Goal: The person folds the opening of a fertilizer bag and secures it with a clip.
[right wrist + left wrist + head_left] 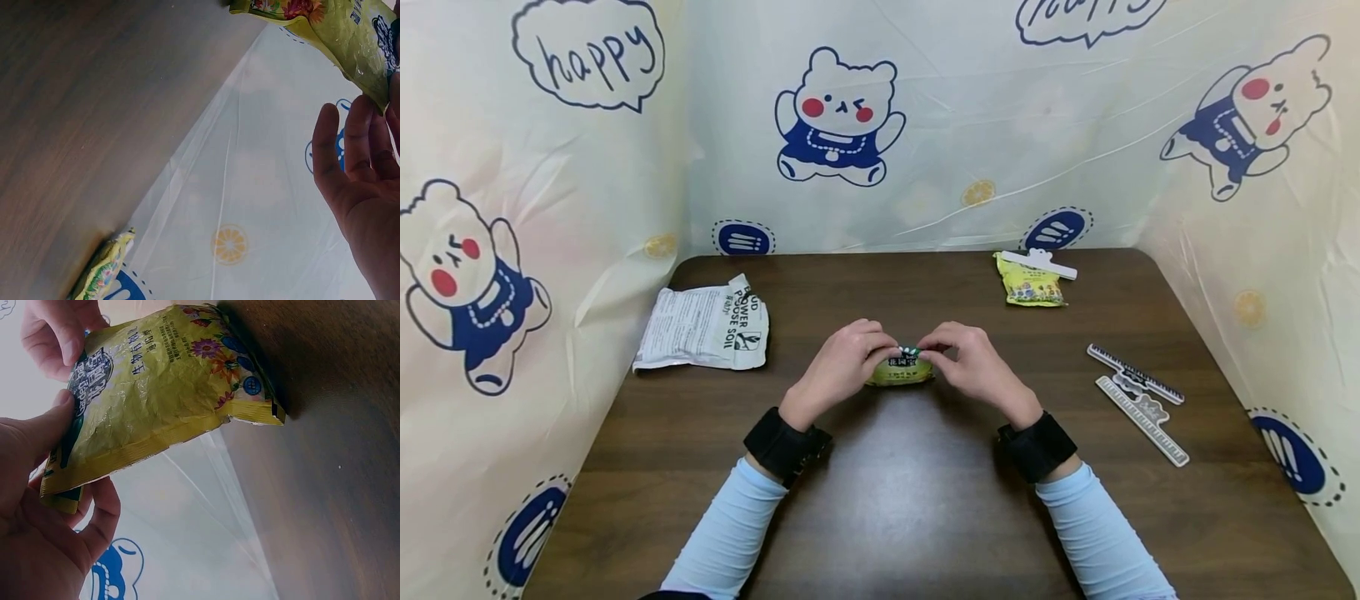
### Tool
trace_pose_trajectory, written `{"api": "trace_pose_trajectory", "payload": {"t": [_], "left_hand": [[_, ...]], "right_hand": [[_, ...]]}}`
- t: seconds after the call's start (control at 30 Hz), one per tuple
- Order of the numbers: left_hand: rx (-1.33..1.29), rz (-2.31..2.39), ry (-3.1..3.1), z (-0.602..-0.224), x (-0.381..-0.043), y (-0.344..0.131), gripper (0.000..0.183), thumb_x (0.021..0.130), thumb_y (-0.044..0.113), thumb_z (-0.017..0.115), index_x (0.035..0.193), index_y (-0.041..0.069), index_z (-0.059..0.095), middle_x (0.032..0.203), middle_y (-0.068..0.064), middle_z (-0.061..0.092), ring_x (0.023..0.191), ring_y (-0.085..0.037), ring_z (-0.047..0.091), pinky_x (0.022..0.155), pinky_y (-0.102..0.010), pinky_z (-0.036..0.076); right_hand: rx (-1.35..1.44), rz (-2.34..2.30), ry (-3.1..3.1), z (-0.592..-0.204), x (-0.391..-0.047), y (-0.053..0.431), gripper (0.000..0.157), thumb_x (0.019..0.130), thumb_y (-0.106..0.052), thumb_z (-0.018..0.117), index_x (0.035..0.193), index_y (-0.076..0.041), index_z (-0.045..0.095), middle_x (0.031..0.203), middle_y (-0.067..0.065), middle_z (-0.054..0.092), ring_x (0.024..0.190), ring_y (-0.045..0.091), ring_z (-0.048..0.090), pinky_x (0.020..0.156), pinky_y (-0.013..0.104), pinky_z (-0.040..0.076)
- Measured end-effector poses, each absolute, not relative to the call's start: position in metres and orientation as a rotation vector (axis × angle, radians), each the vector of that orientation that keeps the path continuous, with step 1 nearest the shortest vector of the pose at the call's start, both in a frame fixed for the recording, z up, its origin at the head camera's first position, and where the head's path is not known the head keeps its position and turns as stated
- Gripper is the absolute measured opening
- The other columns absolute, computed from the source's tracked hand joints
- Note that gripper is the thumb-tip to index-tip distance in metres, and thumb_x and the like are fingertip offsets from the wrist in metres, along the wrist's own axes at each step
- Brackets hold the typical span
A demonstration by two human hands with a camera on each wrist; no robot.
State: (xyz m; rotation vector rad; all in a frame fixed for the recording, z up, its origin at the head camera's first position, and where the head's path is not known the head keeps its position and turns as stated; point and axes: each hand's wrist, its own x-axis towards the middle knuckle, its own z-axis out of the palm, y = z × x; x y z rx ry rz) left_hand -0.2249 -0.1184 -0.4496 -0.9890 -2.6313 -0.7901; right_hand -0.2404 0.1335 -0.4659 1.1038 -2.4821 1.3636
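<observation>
A yellow-green fertilizer packet [900, 372] with printed flowers stands on the table between the two hands. My left hand [847, 360] pinches its top edge at the left corner, thumb in front and fingers behind. On the other side my right hand [973, 367] pinches the top edge near the right corner. In the left wrist view the packet [150, 387] stands with its bottom on the table, and its top is bent over between the fingers. The right wrist view shows only part of the packet [350, 37] beside the right hand [369, 169].
A white soil bag [700, 325] with a torn top lies at the left. Back right is another yellow packet [1032, 285] with a white clip [1039, 263] across its top. A black clip [1135, 373] and a white clip [1142, 419] lie on the right. Printed sheets surround the table [880, 517].
</observation>
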Motion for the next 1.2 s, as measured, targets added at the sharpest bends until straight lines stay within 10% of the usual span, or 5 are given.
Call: {"api": "trace_pose_trajectory", "payload": {"t": [1.2], "left_hand": [[-0.991, -0.981, -2.743, -0.433, -0.233, -0.151, 0.009, 0.099, 0.015, 0.076, 0.1, 0.009, 0.084, 0.09, 0.002, 0.072, 0.078, -0.007, 0.064, 0.069, -0.029, 0.054]], "right_hand": [[1.042, 1.354, -2.439, -0.462, -0.239, 0.133, 0.007, 0.093, 0.0, 0.08, 0.094, -0.007, 0.082, 0.09, -0.003, 0.074, 0.087, 0.013, 0.068, 0.078, 0.052, 0.058]]}}
